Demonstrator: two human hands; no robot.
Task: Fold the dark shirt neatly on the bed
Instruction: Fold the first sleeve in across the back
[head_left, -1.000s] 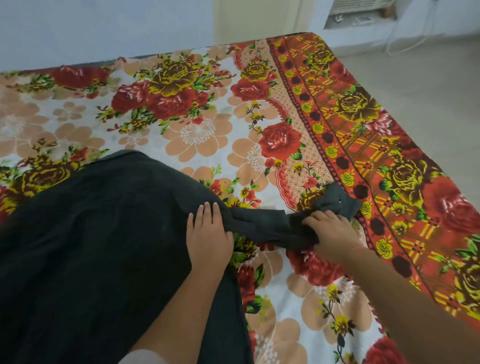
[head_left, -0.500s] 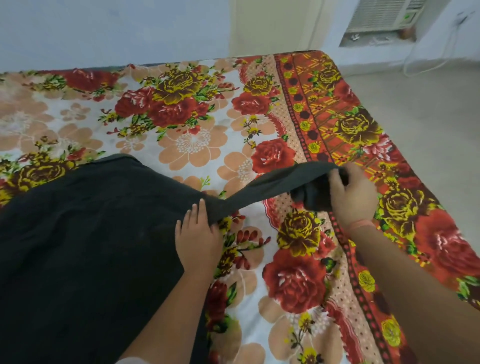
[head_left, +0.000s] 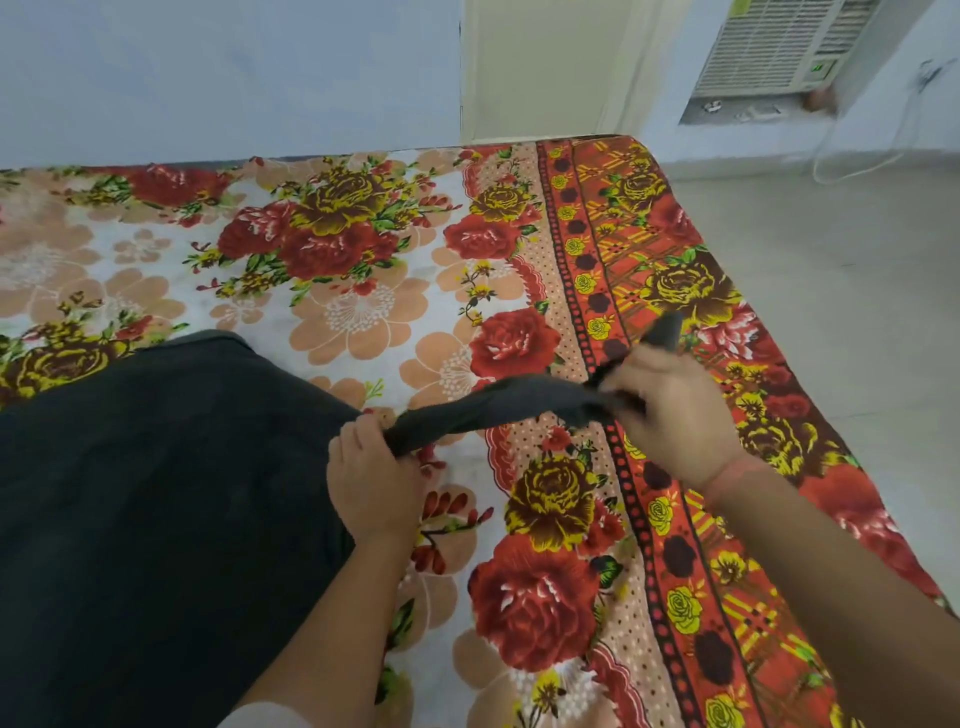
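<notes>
The dark shirt (head_left: 156, 493) lies spread over the left half of the bed (head_left: 363, 322), which has a floral sheet. Its right sleeve (head_left: 498, 408) stretches off the body toward the right, lifted a little above the sheet. My left hand (head_left: 371, 478) grips the sleeve where it joins the shirt body. My right hand (head_left: 670, 410) holds the sleeve near its cuff, and the cuff end sticks up past my fingers, blurred.
The bed's right edge (head_left: 810, 415) drops to a pale tiled floor (head_left: 841, 270). A blue wall and a cream door (head_left: 540, 62) stand behind the bed. An air cooler (head_left: 774, 47) and a white cable sit at the far right.
My left hand went from lying flat on the shirt to gripping the sleeve base. My right hand lifted the sleeve end off the sheet and pulled it out to the right.
</notes>
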